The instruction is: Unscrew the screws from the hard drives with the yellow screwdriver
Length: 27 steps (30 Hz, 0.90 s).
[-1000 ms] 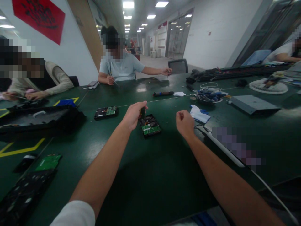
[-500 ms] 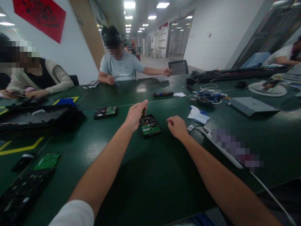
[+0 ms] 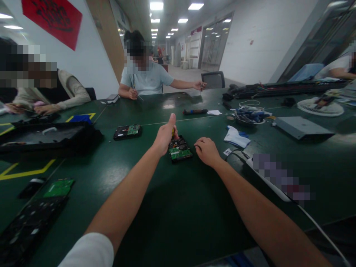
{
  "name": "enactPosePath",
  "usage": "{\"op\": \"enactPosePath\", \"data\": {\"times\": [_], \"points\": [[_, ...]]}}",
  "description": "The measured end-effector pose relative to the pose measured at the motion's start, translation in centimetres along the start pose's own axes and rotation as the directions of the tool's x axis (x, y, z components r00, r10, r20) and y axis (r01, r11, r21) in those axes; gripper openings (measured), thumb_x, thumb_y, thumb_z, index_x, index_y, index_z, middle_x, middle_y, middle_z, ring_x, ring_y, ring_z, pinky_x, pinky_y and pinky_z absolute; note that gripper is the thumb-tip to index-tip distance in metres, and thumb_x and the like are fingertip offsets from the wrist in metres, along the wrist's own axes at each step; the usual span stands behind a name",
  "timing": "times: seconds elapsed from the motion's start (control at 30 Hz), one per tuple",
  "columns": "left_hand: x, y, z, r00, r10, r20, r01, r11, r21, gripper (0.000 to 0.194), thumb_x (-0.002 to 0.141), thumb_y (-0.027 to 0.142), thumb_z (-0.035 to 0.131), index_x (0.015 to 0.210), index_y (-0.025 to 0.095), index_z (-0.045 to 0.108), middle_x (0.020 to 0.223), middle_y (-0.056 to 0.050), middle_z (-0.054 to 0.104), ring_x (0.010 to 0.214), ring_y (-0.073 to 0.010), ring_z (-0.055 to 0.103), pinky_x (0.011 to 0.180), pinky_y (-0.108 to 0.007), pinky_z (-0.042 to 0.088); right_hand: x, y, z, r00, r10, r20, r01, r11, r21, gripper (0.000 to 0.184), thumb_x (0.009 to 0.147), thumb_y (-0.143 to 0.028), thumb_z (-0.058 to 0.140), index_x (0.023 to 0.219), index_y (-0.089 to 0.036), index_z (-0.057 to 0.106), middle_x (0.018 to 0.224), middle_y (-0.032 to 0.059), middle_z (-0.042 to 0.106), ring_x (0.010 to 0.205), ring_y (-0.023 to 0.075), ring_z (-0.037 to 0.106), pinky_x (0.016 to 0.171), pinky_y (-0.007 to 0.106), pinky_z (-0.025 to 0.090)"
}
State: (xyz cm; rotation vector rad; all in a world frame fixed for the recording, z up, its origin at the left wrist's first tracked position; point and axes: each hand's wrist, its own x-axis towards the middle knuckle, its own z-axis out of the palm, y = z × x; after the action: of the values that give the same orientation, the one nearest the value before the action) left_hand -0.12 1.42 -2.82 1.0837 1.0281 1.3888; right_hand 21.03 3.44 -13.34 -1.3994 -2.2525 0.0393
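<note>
A hard drive (image 3: 180,152) with a green circuit board lies on the dark green table, between my hands. My left hand (image 3: 164,139) is closed above its left edge, thumb pointing up. It grips what looks like a screwdriver (image 3: 172,132); only a bit of yellow handle shows, and the fingers hide the rest. Just right of the drive, apart from it, my right hand (image 3: 206,150) rests low over the table with its fingers curled together. Whatever those fingers may hold is hidden.
Another hard drive (image 3: 127,131) lies to the left. A black tray-like casing (image 3: 50,139) and a larger circuit-board part (image 3: 36,215) lie further left. On the right are white gloves (image 3: 236,137), a power strip (image 3: 267,180), a bowl of cables (image 3: 250,114) and a grey metal box (image 3: 303,127). Co-workers sit opposite.
My left thumb has tipped more upright, and the hand has turned slightly over the drive. My right hand has shifted a little left, closer to the drive. The whole view has drifted slightly.
</note>
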Motion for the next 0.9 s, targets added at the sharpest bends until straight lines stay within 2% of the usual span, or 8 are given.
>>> {"op": "enactPosePath", "data": {"times": [0.13,0.27,0.53,0.73,0.9], "points": [[-0.36,-0.20,0.12,0.996,0.086,0.018,-0.087,0.987,0.136,0.058,0.076,0.073,0.077,0.065,0.021,0.056,0.059,0.001,0.055,0.053,-0.0122,0.054,0.060,-0.028,0.046,-0.03,0.29,-0.11,1.000,0.001,-0.003,-0.001,1.000,0.025,0.017,0.094,-0.018,0.060,0.097,-0.019,0.077,0.117,0.0137,0.070,0.113,0.0308,0.057,0.096,0.045,0.045],[-0.55,-0.36,0.15,0.989,0.148,-0.012,-0.143,0.971,0.194,0.053,0.081,0.069,0.076,0.067,0.021,0.057,0.059,0.001,0.057,0.053,-0.0120,0.054,0.059,-0.027,0.043,-0.14,0.60,-0.02,0.999,0.043,0.003,-0.043,0.998,0.040,0.013,0.093,-0.018,0.061,0.093,-0.019,0.074,0.113,0.0126,0.071,0.111,0.0294,0.058,0.096,0.044,0.045],[0.15,-0.77,-0.27,0.982,0.167,-0.083,-0.152,0.975,0.164,0.055,0.085,0.070,0.069,0.064,0.021,0.056,0.058,0.000,0.056,0.054,-0.0132,0.055,0.062,-0.028,0.045,-0.20,0.96,-0.01,0.998,0.066,0.013,-0.066,0.997,0.038,0.012,0.092,-0.020,0.061,0.090,-0.018,0.072,0.108,0.0128,0.070,0.109,0.0289,0.058,0.097,0.043,0.045],[0.33,-0.51,-0.28,0.975,0.160,-0.153,-0.145,0.984,0.105,0.056,0.084,0.069,0.072,0.061,0.022,0.054,0.057,0.001,0.053,0.053,-0.0126,0.052,0.062,-0.028,0.046,-0.18,0.97,-0.03,0.999,0.050,0.004,-0.050,0.997,0.056,0.012,0.091,-0.021,0.061,0.088,-0.019,0.073,0.107,0.0132,0.070,0.109,0.0293,0.058,0.097,0.044,0.044],[0.03,-0.04,-0.02,0.977,0.157,-0.146,-0.145,0.986,0.085,0.056,0.084,0.069,0.073,0.060,0.021,0.055,0.057,0.001,0.053,0.053,-0.0127,0.053,0.062,-0.028,0.047,-0.15,0.82,0.19,0.999,0.045,0.002,-0.045,0.997,0.065,0.011,0.091,-0.023,0.062,0.087,-0.020,0.072,0.108,0.0126,0.070,0.109,0.0300,0.058,0.097,0.045,0.044]]}}
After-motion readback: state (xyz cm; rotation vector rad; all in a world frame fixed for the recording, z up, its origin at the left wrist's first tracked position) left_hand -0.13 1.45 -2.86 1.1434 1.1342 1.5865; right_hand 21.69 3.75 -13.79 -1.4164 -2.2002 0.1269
